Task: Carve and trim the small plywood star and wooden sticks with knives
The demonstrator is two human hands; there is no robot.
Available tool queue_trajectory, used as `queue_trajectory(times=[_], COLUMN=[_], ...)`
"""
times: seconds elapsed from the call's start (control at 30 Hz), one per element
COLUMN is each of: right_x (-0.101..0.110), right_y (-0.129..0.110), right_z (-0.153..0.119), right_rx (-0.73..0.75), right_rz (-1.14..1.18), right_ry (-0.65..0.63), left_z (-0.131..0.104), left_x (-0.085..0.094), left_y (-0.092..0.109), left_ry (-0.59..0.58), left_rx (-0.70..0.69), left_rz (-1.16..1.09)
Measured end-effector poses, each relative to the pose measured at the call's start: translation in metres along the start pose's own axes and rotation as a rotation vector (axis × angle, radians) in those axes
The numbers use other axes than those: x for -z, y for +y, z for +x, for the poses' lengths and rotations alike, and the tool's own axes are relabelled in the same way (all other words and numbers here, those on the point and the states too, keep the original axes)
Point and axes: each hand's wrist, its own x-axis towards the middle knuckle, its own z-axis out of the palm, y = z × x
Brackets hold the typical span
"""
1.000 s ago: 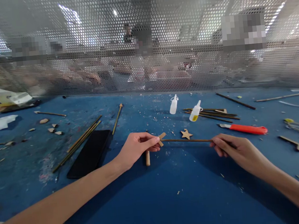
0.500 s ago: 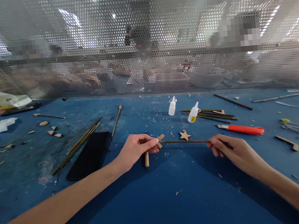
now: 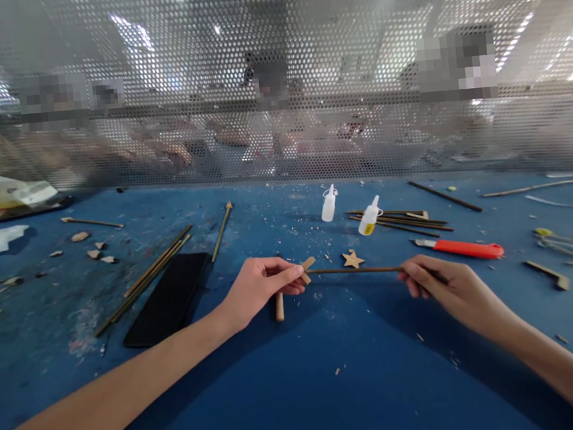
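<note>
My left hand (image 3: 267, 285) pinches a small flat wooden piece (image 3: 307, 269) with pointed arms between thumb and fingers. A thin brown stick (image 3: 354, 270) runs level from that piece to my right hand (image 3: 433, 281), whose closed fingers grip its other end. Whether the stick is fixed to the piece or only touches it, I cannot tell. Just behind the stick lies a flat wooden star (image 3: 353, 258) on the blue tabletop. Partly hidden under my left hand is a tool with a round wooden handle (image 3: 279, 306).
Two white glue bottles (image 3: 329, 204) stand at the back beside a bundle of sticks (image 3: 407, 218). A red-handled craft knife (image 3: 467, 248) lies past my right hand. On the left are a black phone-like slab (image 3: 168, 299) and more sticks (image 3: 146, 277). A perforated metal screen (image 3: 280, 142) closes the back.
The view has shifted slightly. Both hands keep their hold on the wooden piece and the stick, almost in the same place.
</note>
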Motion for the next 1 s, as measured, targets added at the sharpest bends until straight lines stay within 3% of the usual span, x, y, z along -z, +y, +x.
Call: queue_trajectory(times=[0.37,0.67,1.0], right_x=[0.0060,0.0087,0.0070], right_y=[-0.0045,-0.0056,-0.0034], right_z=[-0.0001,-0.0007,-0.0023], right_rx=[0.000,0.005,0.035], right_rz=[0.057,0.044,-0.027], right_ry=[0.090,0.099,0.031], left_z=[0.0024,0.0016,-0.0014], left_x=[0.0029,0.0027,0.0023], left_y=[-0.0039,-0.0038,0.0016], left_ry=[0.093,0.081,-0.028], left_rx=[-0.045,-0.077,-0.085], left_rz=[-0.064,-0.065,0.067])
